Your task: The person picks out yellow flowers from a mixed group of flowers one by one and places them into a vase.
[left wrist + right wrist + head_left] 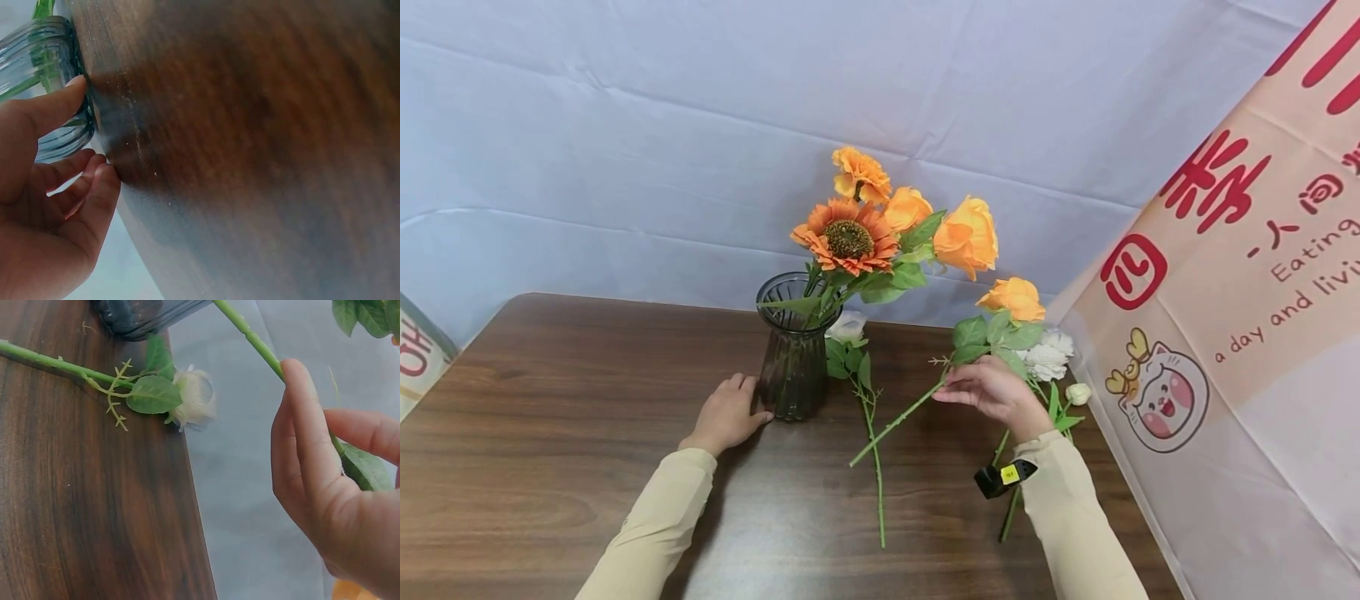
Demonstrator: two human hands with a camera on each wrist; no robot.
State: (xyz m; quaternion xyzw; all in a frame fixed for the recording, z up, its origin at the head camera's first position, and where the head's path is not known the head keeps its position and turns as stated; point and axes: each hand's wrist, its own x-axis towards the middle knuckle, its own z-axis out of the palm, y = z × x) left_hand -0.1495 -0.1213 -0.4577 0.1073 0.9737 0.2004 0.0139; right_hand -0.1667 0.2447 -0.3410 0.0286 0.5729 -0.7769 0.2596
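Note:
My right hand (988, 387) pinches the stem of an orange rose (1011, 300) between thumb and fingers. The rose's bare green stem (250, 337) slants down and left, its end over the table. My left hand (726, 414) rests on the table beside the dark ribbed glass vase (793, 375). In the left wrist view, the thumb touches the vase's base and the fingers lie loosely bent near it. Standing in the vase, an orange sunflower (847, 239), an orange ruffled flower (861, 175) and two orange roses (967, 237) lean right.
A white rose (194, 397) with a green stem lies on the wooden table (587, 400) just right of the vase. Under and beyond the right forearm lie a white ruffled flower (1047, 357) and a small white bud (1078, 394). A pale cloth wall (700, 125) stands behind; a printed banner (1247, 333) borders the right.

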